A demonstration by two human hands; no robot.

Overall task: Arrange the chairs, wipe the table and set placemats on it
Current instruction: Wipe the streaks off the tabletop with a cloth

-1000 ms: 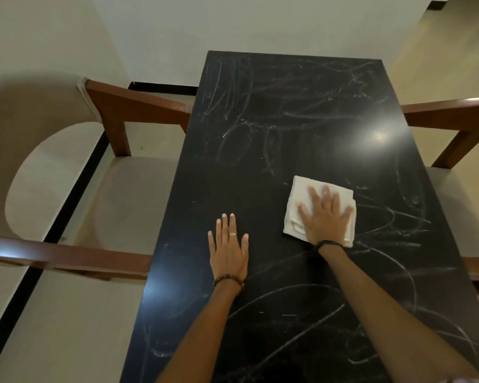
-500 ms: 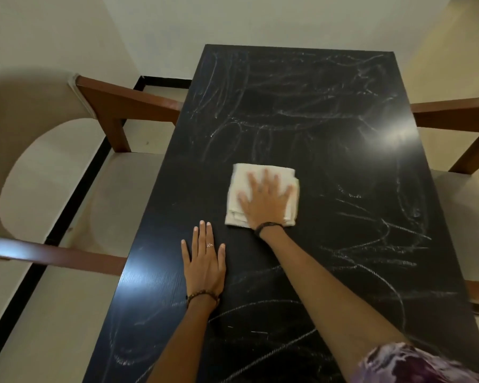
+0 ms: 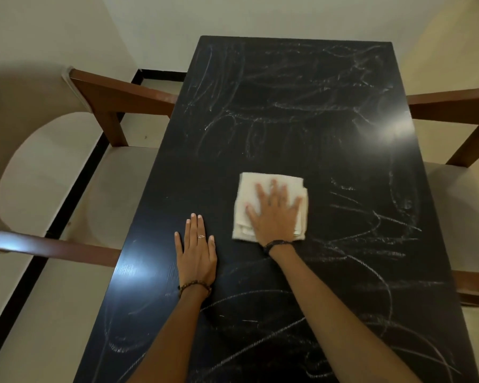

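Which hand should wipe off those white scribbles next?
The right hand, probably. It already lies flat on the folded white cloth, and scribbles streak the black table beside it. The left hand rests bare on the tabletop with no cloth.

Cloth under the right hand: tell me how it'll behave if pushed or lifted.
The cloth looks soft and folded in layers, so lifted by one corner it would probably flop open. Pressed flat by the right hand, it should slide readily on the glossy table. It is likely light, with no risk of rolling or breaking.
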